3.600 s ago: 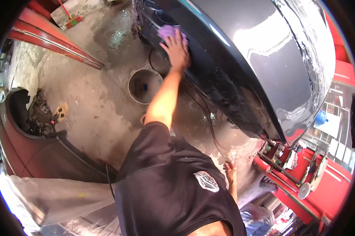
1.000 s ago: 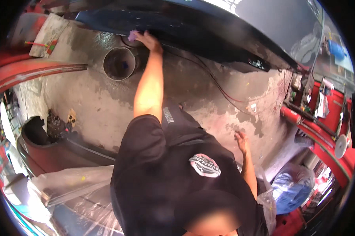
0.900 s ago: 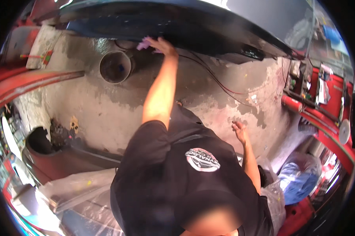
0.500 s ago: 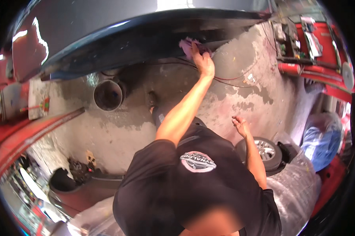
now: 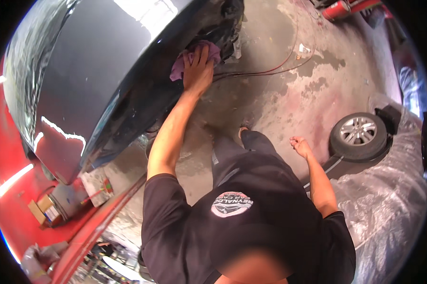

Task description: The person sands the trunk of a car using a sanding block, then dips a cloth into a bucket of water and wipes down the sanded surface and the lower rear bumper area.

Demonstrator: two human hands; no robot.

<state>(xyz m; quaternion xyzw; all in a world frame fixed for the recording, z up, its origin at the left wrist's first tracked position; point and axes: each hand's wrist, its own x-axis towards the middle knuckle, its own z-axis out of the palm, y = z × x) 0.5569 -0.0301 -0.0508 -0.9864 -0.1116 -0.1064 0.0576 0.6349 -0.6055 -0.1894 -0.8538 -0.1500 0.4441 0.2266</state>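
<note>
My left hand [image 5: 198,75] holds a bunched purple cloth [image 5: 177,67] against the dark lower edge [image 5: 142,97] of a glossy grey car panel [image 5: 88,61]. Its fingers spread over the cloth, and part of the cloth shows on both sides of them. My left arm is stretched forward. To the right, my right hand [image 5: 300,146] hangs in the air above the floor, touching nothing. Its fingers are loosely bent and hold nothing that I can see.
A wheel with a tyre [image 5: 358,135] lies on the right beside clear plastic sheeting [image 5: 388,208]. Thin red and dark hoses [image 5: 265,73] cross the concrete floor. A red beam [image 5: 92,236] and an open cardboard box [image 5: 46,210] stand at the left.
The view has turned, so the car now fills the upper left. My left hand has moved with the cloth along the car's lower edge. The right hand still hangs free.
</note>
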